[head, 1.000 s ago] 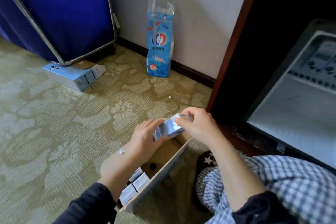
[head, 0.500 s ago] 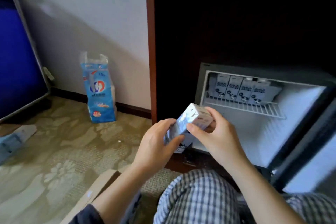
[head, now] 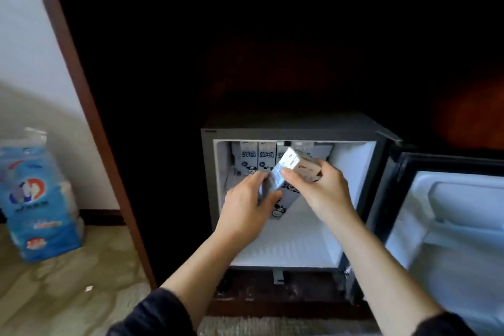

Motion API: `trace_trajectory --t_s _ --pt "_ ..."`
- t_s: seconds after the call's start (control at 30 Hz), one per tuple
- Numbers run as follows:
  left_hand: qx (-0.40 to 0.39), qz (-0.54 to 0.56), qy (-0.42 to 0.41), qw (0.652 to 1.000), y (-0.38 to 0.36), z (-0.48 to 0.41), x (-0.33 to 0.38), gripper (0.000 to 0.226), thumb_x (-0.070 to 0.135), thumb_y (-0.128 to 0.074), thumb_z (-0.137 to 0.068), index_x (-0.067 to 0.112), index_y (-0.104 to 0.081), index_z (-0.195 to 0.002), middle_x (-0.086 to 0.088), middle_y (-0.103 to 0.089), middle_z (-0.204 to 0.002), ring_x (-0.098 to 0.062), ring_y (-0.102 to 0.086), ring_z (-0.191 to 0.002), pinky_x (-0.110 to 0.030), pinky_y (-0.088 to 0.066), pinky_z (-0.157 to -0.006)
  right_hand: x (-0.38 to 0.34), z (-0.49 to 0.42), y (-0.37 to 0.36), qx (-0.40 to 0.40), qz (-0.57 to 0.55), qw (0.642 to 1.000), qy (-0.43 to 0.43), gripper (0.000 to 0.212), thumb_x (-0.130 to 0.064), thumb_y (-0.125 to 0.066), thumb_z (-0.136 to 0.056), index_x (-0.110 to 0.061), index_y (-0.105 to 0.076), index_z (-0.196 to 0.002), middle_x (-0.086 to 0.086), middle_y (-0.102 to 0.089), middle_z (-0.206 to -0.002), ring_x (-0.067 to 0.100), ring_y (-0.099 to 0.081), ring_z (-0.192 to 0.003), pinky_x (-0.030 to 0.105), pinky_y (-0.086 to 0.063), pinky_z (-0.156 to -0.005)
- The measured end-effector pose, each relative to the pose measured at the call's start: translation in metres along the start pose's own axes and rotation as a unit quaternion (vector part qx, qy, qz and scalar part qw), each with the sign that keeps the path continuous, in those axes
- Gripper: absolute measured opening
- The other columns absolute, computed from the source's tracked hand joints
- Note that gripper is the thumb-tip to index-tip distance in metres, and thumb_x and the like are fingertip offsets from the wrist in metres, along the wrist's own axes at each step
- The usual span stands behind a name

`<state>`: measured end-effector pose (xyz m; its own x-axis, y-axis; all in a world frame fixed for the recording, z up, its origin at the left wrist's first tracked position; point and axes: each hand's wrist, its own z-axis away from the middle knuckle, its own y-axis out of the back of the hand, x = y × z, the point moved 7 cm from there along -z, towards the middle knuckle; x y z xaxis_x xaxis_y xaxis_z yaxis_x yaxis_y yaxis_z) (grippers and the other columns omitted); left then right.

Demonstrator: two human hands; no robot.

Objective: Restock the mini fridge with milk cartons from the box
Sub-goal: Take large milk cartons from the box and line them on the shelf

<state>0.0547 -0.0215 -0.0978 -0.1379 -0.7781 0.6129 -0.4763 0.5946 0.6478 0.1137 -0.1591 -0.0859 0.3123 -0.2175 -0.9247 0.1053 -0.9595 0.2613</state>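
both hands are on the same carton right now. left hand (head: 245,206) has its fingers wrapped round the lower side, and right hand (head: 320,191) is pinching the top end between thumb and fingers, so neither one is free. the carton (head: 283,172) is tilted, top leaning toward the back. it's hanging in the open mouth of the mini fridge (head: 272,133), up near the top edge, and not resting on any shelf that i can see. could be two cartons pressed together tbh. there's a cow print lower down and it's too blurry to call.

what changed: a second ago those hands were down over the box on the carpet with the carton just lifted out. half a second ago it was mid-air in front of the fridge, and now it looks like it's reached the front edge. the box has dropped out of frame completely.

so i'd say the carrying part is basically done and only the placing is left. there's already a row of cartons (head: 248,158) standing upright along the back in the top left corner, with free room toward the right wall. this one will need straightening before it slots in beside them. door (head: 450,226) is swung wide on the right, out of the way.
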Motion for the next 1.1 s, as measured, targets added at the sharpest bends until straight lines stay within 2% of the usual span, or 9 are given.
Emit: trace_trajectory --t_s 0.07,0.17,0.27,0.4,0.6,0.8,0.9,0.97,1.1 --pt "-0.019 0.004 0.005 1.000 -0.020 -0.016 -0.005 0.023 0.031 -0.055 -0.091 0.013 -0.055 -0.107 -0.001 -0.061 -0.096 -0.019 -0.057 -0.086 -0.039 -0.047 -0.082 0.016 -0.019 0.007 -0.012 0.020 1.000 -0.021 0.029 -0.034 -0.077 -0.074 -0.020 -0.063 -0.095 -0.012 -0.066 -0.086 -0.002 -0.059 -0.078 0.009 -0.043 -0.057" --pt "-0.040 0.015 0.008 0.999 -0.050 -0.035 -0.011 0.018 0.028 -0.055 -0.091 0.013 -0.055 -0.101 0.000 -0.060 -0.092 -0.019 -0.055 -0.083 -0.035 -0.043 -0.077 0.047 -0.043 0.012 -0.007 0.008 0.998 -0.062 0.035 -0.036 -0.078 -0.072 -0.019 -0.064 -0.099 -0.007 -0.067 -0.088 0.007 -0.060 -0.074 0.023 -0.045 -0.064" --pt "-0.056 0.023 0.017 0.998 -0.079 -0.051 -0.019 0.016 0.027 -0.054 -0.092 0.013 -0.054 -0.100 0.001 -0.061 -0.093 -0.020 -0.056 -0.083 -0.036 -0.045 -0.078 0.071 -0.062 0.017 0.016 0.020 0.996 -0.091 0.036 -0.042 -0.079 -0.066 -0.019 -0.067 -0.091 -0.001 -0.066 -0.081 0.011 -0.055 -0.064 0.027 -0.042 -0.060" --pt "-0.065 0.065 0.042 0.995 -0.111 -0.065 -0.026 0.015 0.029 -0.050 -0.093 0.015 -0.053 -0.097 0.000 -0.060 -0.093 -0.022 -0.056 -0.088 -0.039 -0.045 -0.083 0.082 -0.081 0.030 0.037 0.057 0.993 -0.096 0.031 -0.034 -0.080 -0.068 -0.018 -0.067 -0.092 -0.004 -0.070 -0.086 0.009 -0.063 -0.075 0.026 -0.049 -0.065" --pt "-0.079 0.082 0.047 0.992 -0.152 -0.087 -0.031 0.035 0.029 -0.051 -0.094 0.024 -0.048 -0.129 0.000 -0.056 -0.121 -0.021 -0.055 -0.111 -0.040 -0.043 -0.098 0.085 -0.106 0.049 0.079 0.173 0.980 -0.056 0.042 -0.043 -0.078 -0.059 -0.015 -0.064 -0.087 -0.003 -0.069 -0.081 0.016 -0.066 -0.078 0.035 -0.056 -0.070" --pt "-0.091 0.082 0.047 0.991 -0.183 -0.097 -0.038 0.044 0.024 -0.048 -0.096 0.025 -0.040 -0.139 0.000 -0.054 -0.132 -0.021 -0.051 -0.121 -0.038 -0.041 -0.101 0.097 -0.129 0.054 0.134 0.235 0.962 -0.037 0.044 -0.041 -0.079 -0.061 -0.016 -0.062 -0.093 -0.001 -0.066 -0.091 0.021 -0.063 -0.086 0.029 -0.051 -0.071" --pt "-0.106 0.087 0.052 0.989 -0.197 -0.097 -0.044 0.050 0.024 -0.047 -0.096 0.026 -0.032 -0.144 0.002 -0.050 -0.137 -0.019 -0.046 -0.128 -0.039 -0.039 -0.105 0.108 -0.139 0.052 0.167 0.230 0.958 -0.032 0.047 -0.040 -0.078 -0.061 -0.016 -0.063 -0.099 0.001 -0.065 -0.099 0.024 -0.062 -0.097 0.032 -0.052 -0.079" --pt "-0.114 0.088 0.055 0.988 -0.203 -0.096 -0.051 0.053 0.024 -0.047 -0.096 0.027 -0.029 -0.146 0.003 -0.050 -0.137 -0.017 -0.044 -0.129 -0.039 -0.037 -0.107 0.111 -0.142 0.050 0.185 0.227 0.956 -0.028 0.049 -0.040 -0.078 -0.063 -0.015 -0.062 -0.102 -0.001 -0.062 -0.102 0.023 -0.058 -0.105 0.028 -0.048 -0.080" --pt "-0.103 0.076 0.066 0.990 -0.209 -0.101 -0.059 0.046 0.023 -0.046 -0.097 0.026 -0.035 -0.141 0.005 -0.053 -0.132 -0.017 -0.045 -0.127 -0.038 -0.035 -0.105 0.114 -0.146 0.042 0.145 0.232 0.960 -0.055 0.056 -0.045 -0.075 -0.069 -0.025 -0.056 -0.116 -0.003 -0.065 -0.105 0.022 -0.060 -0.104 0.022 -0.038 -0.075"
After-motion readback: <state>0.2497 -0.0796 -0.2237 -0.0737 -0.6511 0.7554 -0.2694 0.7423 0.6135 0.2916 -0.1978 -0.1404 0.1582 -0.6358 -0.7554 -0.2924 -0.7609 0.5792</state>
